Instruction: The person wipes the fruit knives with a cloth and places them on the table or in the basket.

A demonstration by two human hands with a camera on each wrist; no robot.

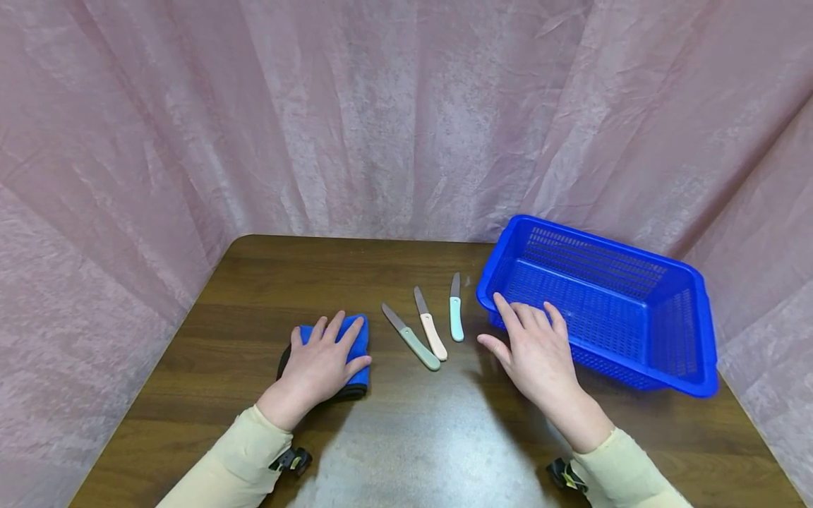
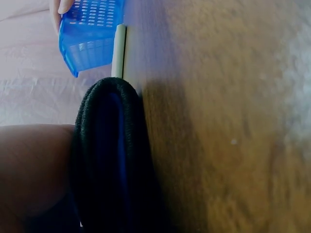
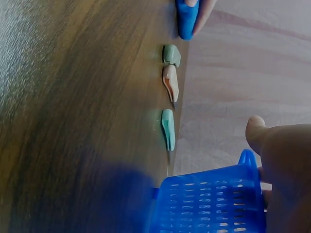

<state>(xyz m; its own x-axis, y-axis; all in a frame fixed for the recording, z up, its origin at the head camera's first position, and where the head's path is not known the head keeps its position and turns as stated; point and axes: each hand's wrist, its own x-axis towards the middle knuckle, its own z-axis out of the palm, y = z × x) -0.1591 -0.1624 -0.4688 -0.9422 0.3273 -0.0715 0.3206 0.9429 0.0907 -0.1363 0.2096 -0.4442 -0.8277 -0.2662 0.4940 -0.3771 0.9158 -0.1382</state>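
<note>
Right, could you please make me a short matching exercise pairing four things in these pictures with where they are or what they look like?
Column one:
1. Basket
2. Cream-handled knife
3. Right hand
4. Cloth

Column two:
A. Between the green-handled knife and the turquoise-handled knife
B. Under the left hand
C. At the near side of a blue container
D. Blue, with many small holes in its walls

Right pairs: 1-D, 2-A, 3-C, 4-B.
</note>
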